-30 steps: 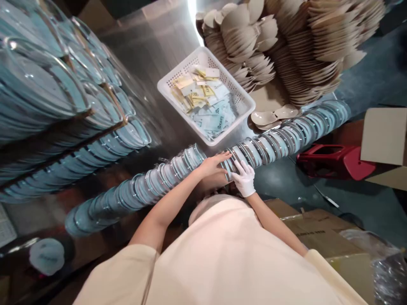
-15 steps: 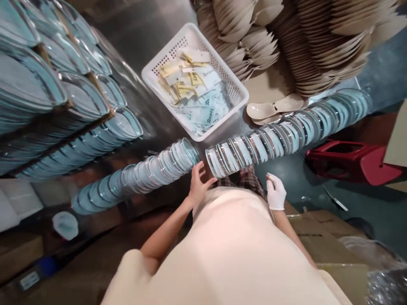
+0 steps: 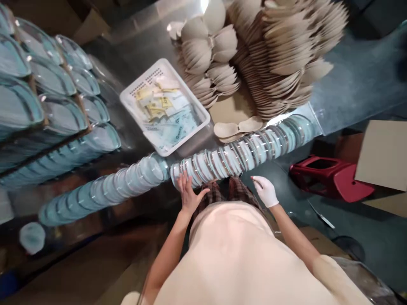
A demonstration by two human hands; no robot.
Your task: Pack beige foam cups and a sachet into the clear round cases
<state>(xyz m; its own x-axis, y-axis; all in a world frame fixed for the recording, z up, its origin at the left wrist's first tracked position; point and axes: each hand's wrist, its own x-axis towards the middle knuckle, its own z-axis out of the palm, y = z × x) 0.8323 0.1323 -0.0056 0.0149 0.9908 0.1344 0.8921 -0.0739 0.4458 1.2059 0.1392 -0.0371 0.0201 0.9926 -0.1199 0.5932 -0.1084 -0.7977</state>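
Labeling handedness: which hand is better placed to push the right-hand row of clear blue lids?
Left, probably. The bare left hand already rests against the row's near end; the gloved right hand hangs below it, apparently not touching.

- A packing workshop or small factory line.
- Long rows of clear lidded containers lie across a steel worktop.
- Heaps of identical beige moulded inserts sit beside a white basket of sachets.
- Cardboard boxes stand on the floor.
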